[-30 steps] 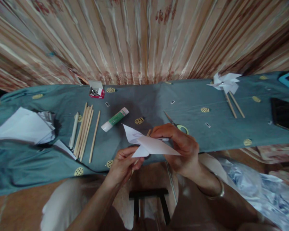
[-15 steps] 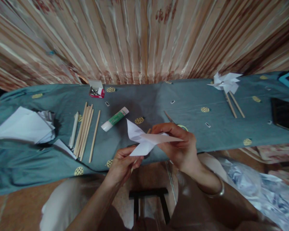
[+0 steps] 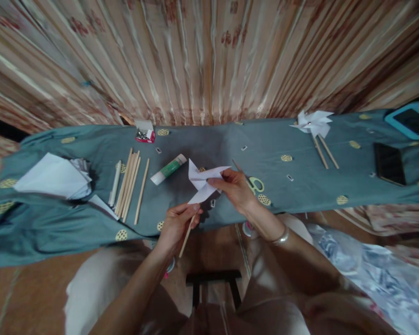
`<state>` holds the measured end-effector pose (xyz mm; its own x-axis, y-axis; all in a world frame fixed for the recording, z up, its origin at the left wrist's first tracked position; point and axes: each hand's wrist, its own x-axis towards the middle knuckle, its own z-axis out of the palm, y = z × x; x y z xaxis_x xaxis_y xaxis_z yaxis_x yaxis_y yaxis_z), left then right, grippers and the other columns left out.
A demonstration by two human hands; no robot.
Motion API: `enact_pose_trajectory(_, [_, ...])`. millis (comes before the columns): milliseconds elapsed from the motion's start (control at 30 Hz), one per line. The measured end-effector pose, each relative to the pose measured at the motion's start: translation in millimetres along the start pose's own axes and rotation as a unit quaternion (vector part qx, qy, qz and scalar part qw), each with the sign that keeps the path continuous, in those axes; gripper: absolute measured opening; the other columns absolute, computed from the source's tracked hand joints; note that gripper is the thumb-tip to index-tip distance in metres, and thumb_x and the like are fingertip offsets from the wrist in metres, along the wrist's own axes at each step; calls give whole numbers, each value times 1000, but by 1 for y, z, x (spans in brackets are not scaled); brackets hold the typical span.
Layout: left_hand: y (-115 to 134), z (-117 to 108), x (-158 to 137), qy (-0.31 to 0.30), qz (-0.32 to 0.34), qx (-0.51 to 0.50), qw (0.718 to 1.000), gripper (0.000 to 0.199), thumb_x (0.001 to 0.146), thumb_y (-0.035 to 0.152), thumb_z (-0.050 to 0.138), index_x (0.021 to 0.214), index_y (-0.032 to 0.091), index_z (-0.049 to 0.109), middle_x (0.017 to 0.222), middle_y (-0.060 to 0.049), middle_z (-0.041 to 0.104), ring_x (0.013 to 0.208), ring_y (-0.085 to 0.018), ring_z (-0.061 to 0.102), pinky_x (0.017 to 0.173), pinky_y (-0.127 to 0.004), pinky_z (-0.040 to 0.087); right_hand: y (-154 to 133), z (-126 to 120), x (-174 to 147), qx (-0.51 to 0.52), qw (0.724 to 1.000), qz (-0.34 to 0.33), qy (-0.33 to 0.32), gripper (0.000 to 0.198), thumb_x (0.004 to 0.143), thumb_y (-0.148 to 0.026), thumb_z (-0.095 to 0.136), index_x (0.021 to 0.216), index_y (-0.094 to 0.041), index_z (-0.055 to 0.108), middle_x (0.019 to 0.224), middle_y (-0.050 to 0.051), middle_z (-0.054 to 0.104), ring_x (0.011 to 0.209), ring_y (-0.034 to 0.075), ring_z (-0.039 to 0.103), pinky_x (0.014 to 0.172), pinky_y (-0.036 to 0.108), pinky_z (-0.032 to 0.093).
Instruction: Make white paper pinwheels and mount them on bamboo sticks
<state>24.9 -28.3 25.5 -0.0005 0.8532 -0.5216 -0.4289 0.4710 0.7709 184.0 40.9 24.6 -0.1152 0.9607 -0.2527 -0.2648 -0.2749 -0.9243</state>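
A white paper pinwheel [image 3: 200, 190] is held up over the front of the table, its face turned toward me. My left hand [image 3: 178, 223] is closed around its wooden stick [image 3: 185, 241], below the paper blades. With thumb and fingers, my right hand [image 3: 238, 190] pinches the pinwheel near its centre, where a small dark pin head shows beside the thumb. Just beyond my right hand lie scissors [image 3: 255, 185] with pale green handles. A glue stick [image 3: 168, 169] with a green label lies behind the pinwheel, to the left.
Several wooden sticks [image 3: 128, 185] lie on the left, beside a stack of white paper [image 3: 54, 179]. A small red box of pins [image 3: 145, 132] stands at the back. Finished-looking pinwheels [image 3: 314, 123], a dark phone [image 3: 389, 164] and a blue-framed tablet [image 3: 414, 120] lie right.
The pinwheel has tipped so that its face now shows. My right fingers have moved from its edge to its centre. More of the stick sticks out below my left hand.
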Motion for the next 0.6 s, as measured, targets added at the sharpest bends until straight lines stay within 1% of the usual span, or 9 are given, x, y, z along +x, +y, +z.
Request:
enact_pose_trajectory(133, [-3, 5, -8, 20, 18, 5, 1000, 36, 49, 39, 93, 69, 12, 78, 56, -2, 66, 43, -4, 42, 44, -19, 31, 1, 1, 3, 4, 1000, 14, -9, 30, 50, -32, 86, 74, -20, 73, 73, -2, 74, 66, 13, 63, 68, 27, 51])
enact_pose_trajectory(267, [-13, 3, -25, 62, 19, -14, 998, 34, 49, 36, 92, 69, 12, 78, 58, -2, 67, 43, -4, 43, 44, -19, 33, 3, 5, -2, -1, 998, 43, -44, 29, 52, -25, 83, 79, -18, 76, 75, -2, 74, 69, 13, 64, 72, 27, 50])
enact_pose_trajectory(367, [-24, -2, -38, 95, 6, -36, 995, 36, 45, 35, 93, 67, 11, 77, 56, -2, 66, 44, -5, 45, 43, -18, 33, 7, 8, -9, -14, 995, 56, -85, 26, 53, -22, 82, 77, -16, 76, 74, -2, 75, 71, 14, 65, 75, 27, 50])
enact_pose_trajectory(500, [-38, -7, -51, 130, -18, -71, 989, 41, 39, 33, 94, 69, 11, 77, 58, -2, 67, 45, -5, 47, 42, -17, 33, 14, 12, -13, -71, 987, 82, -122, 18, 55, -16, 79, 72, -16, 74, 70, -2, 74, 68, 13, 65, 73, 26, 50])
enact_pose_trajectory(600, [-46, -9, -55, 139, -29, -96, 985, 41, 37, 29, 94, 70, 11, 77, 57, -2, 67, 44, -5, 48, 42, -16, 34, 17, 12, -9, -152, 972, 94, -150, 15, 57, -13, 76, 72, -15, 74, 70, -1, 73, 68, 14, 65, 72, 26, 49])
